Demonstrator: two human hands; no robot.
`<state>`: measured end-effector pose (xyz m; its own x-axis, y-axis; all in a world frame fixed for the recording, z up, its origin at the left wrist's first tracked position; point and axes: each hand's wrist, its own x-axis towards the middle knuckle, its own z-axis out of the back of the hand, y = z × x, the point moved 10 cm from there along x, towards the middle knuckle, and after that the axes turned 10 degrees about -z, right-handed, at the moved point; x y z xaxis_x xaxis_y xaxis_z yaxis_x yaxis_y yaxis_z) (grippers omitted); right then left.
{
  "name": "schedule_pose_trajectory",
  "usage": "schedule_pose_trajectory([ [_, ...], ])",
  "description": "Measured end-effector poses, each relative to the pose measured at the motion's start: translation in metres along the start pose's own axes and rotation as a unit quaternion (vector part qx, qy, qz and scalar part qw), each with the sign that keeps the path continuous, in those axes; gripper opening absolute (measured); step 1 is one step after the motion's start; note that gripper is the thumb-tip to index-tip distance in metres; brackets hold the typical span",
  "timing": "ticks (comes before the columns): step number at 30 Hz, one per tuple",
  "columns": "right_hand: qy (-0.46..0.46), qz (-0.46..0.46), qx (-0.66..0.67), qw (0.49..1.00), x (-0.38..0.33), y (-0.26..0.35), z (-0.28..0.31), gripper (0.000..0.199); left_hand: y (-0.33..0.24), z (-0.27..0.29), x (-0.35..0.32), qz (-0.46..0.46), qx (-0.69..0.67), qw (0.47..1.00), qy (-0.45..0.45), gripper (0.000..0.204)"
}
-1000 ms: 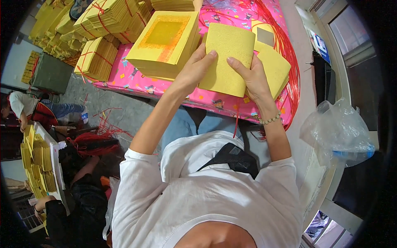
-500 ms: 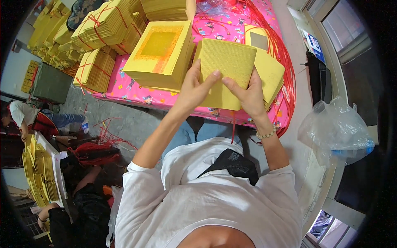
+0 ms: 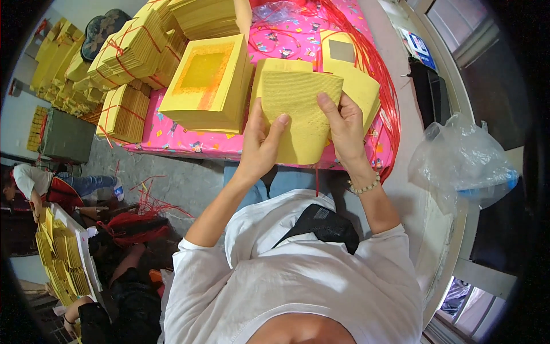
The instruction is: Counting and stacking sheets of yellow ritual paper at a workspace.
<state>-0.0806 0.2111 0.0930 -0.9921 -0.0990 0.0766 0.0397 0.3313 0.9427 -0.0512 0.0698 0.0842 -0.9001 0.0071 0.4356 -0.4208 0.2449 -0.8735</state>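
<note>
Between both hands, a sheaf of yellow paper is held up over the table's front edge. My left hand grips its left side, thumb lying on the face. My right hand pinches the right side, thumb high near the upper corner. The sheaf's face looks finely ridged and bows a little. Behind it, more yellow paper shows in part. To the left stands a thick stack of yellow paper with an orange-bordered print on top. More yellow sheets lie right of the sheaf.
A pink patterned cloth covers the table. Bundles tied with red string stand at the left. Long red strands run down the right edge. A clear plastic bag sits by the window. Two other people work at lower left near a paper-laden board.
The sheaf has tilted and its lower end has come nearer me. My right thumb has moved up toward its upper right corner. The whole view has shifted slightly.
</note>
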Motion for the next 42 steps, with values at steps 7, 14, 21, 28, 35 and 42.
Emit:
schedule_pose_trajectory([
  [7,-0.009,-0.033,-0.062,0.997,-0.011,-0.02,0.019,0.018,0.005,0.013,-0.027,0.075,0.025,0.997,-0.026,0.037],
  [14,-0.014,-0.007,-0.022,1.0,-0.033,-0.033,0.021,0.019,0.015,0.029,-0.059,0.146,0.07,0.987,-0.014,0.034],
  [21,0.024,-0.072,0.014,0.997,-0.063,-0.049,0.007,0.022,0.016,0.045,-0.079,0.171,0.049,0.983,-0.034,0.036],
  [28,0.047,-0.126,-0.202,0.97,-0.076,-0.059,0.003,0.023,0.01,0.042,-0.079,0.163,0.07,0.984,-0.028,0.035],
  [35,0.075,-0.142,-0.192,0.968,-0.081,-0.073,0.002,0.027,0.008,0.041,-0.077,0.168,0.061,0.983,-0.031,0.036],
  [42,0.089,-0.151,-0.221,0.959,-0.087,-0.067,0.001,0.031,0.001,0.039,-0.069,0.147,0.099,0.984,-0.023,0.035],
])
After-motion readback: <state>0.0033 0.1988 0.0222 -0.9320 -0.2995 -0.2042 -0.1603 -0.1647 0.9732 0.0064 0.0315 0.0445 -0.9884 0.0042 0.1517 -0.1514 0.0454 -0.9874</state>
